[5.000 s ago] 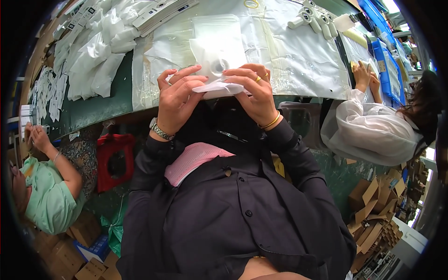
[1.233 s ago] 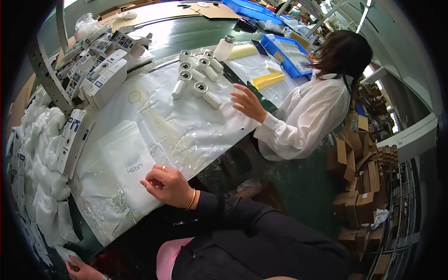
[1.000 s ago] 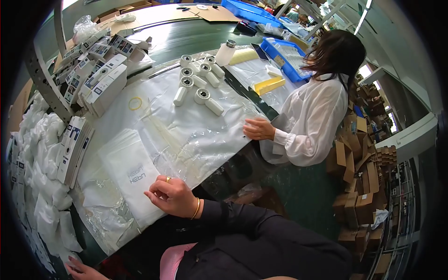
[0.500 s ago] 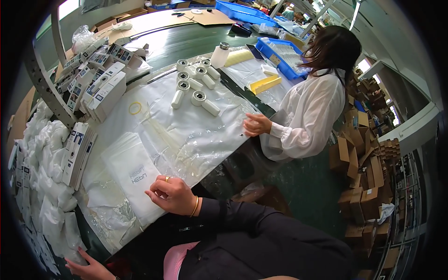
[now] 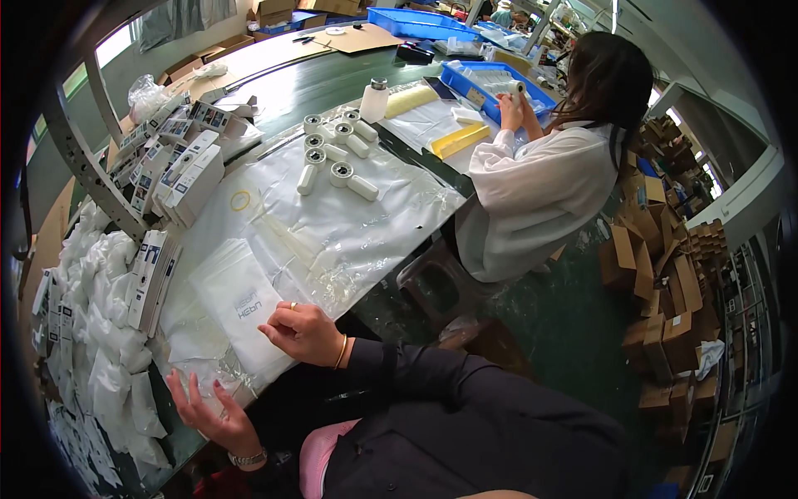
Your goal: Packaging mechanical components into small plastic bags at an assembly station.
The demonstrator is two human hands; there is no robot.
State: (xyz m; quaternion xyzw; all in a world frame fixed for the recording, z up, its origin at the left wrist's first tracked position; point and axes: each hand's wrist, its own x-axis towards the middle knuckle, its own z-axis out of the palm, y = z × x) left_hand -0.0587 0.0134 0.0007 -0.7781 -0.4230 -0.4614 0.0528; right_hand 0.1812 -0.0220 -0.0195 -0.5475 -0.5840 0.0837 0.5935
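Note:
My left hand (image 5: 214,416), fingers spread and holding nothing, hovers at the table's near left corner over crumpled clear plastic. My right hand (image 5: 306,334) is closed at the right edge of a stack of translucent white plastic bags (image 5: 235,291) with dark print. Its thumb and fingers are pressed together; whether a bag edge is between them is hidden. Left of my left hand lies a heap of white bagged items (image 5: 108,349). Farther up the table stand several white round-headed devices with handles (image 5: 353,181).
Flat white cartons (image 5: 152,279) stand beside the bagged heap, with more printed boxes (image 5: 191,179) behind. A yellow ring (image 5: 240,200) lies on the plastic sheet. To the right, a co-worker (image 5: 549,183) handles a white device by a blue tray (image 5: 490,83). Cardboard boxes (image 5: 657,333) fill the right side.
My left hand has come up and right from the bagged heap to the table corner. My right hand stays by the bags. The co-worker's hands have moved to the blue tray and hold a white device.

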